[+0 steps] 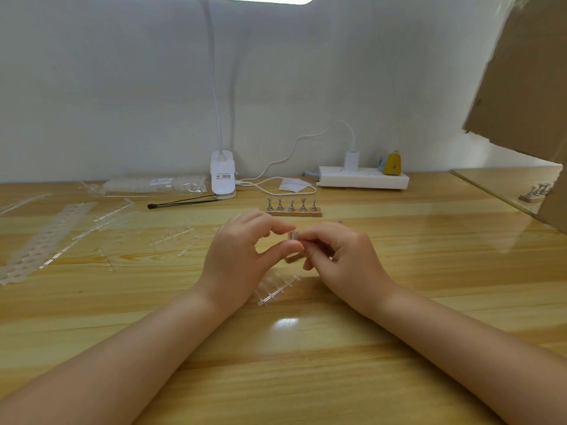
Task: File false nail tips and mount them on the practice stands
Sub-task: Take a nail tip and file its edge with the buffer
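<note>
Both hands' fingers [285, 230] pinching a small clear piece [293, 235], blurred, stand [293, 257] beneath mostly hidden

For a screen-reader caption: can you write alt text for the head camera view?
Two bare hands, left hand and right hand, meet over a glossy yellow wooden table, together pinching a small clear false nail tip. Behind them stands a wooden practice stand with five metal holders; a clear plastic strip of nail tips lies below the hands.

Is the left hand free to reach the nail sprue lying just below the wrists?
Probably not yet: the left hand and right hand both pinch a small clear piece. The sprue lies uncovered between the wrists.
</note>
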A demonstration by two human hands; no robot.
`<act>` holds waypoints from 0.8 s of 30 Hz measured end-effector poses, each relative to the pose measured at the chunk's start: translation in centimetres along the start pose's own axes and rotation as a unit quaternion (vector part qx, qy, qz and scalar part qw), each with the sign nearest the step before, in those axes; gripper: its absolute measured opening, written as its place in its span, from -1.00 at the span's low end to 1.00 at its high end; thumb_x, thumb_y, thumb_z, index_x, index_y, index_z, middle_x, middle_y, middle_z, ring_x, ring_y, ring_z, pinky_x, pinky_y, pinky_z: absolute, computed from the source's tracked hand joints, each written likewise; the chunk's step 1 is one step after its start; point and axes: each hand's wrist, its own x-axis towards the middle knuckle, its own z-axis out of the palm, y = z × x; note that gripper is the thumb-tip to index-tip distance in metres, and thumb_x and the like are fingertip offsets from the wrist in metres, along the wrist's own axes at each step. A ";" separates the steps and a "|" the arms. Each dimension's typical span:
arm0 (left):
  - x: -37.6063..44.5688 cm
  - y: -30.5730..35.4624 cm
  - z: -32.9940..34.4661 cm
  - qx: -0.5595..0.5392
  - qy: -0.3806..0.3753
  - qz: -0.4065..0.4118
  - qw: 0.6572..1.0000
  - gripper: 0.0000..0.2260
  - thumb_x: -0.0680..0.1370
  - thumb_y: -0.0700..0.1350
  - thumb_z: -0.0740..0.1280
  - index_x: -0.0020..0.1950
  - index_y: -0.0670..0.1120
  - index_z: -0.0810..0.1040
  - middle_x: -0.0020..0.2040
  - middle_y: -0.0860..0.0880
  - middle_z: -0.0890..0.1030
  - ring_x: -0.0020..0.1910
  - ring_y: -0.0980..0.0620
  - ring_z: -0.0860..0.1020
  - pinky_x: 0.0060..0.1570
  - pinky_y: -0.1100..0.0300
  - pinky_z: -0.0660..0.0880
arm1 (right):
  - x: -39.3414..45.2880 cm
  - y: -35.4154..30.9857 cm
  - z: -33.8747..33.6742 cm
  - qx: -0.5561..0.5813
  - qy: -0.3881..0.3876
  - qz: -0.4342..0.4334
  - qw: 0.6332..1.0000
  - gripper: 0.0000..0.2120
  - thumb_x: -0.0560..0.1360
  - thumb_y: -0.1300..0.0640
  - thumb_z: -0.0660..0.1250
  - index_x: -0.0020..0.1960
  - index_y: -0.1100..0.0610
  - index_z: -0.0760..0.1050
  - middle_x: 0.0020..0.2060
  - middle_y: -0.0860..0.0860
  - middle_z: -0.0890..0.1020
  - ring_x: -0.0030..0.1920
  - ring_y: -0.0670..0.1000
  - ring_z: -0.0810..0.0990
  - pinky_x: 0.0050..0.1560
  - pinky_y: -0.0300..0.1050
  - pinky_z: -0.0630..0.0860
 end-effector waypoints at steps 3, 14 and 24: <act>0.0 0.1 0.0 -0.008 0.000 -0.004 1.000 -0.74 0.41 0.20 0.37 0.00 0.10 0.63 -0.13 0.15 0.60 -0.13 0.11 0.51 -0.10 -0.02 0.50 | -0.1 0.1 -0.1 -0.015 0.005 -0.012 1.000 -0.88 0.51 0.35 0.34 -0.04 0.21 0.64 -0.21 0.01 0.65 -0.35 -0.08 0.61 -0.26 -0.28 0.51; -0.2 1.0 -0.2 0.000 0.020 -0.064 0.998 -0.78 0.48 0.14 0.36 -0.14 0.01 0.63 -0.24 0.18 0.61 -0.18 0.15 0.55 -0.11 0.07 0.50 | 0.2 -0.4 -0.5 -0.062 0.030 -0.035 0.997 -0.91 0.50 0.27 0.40 -0.02 0.19 0.65 -0.29 -0.02 0.65 -0.27 -0.11 0.60 -0.19 -0.17 0.54; -0.1 1.6 -0.1 -0.037 -0.015 -0.105 0.994 -0.92 0.45 -0.09 0.47 -0.23 -0.04 0.67 -0.32 0.14 0.63 -0.26 0.17 0.57 -0.18 0.28 0.48 | -0.1 -0.5 -0.7 -0.119 0.009 -0.086 0.989 -0.94 0.48 0.34 0.41 -0.08 0.25 0.64 -0.28 -0.01 0.61 -0.27 -0.03 0.57 -0.21 -0.08 0.54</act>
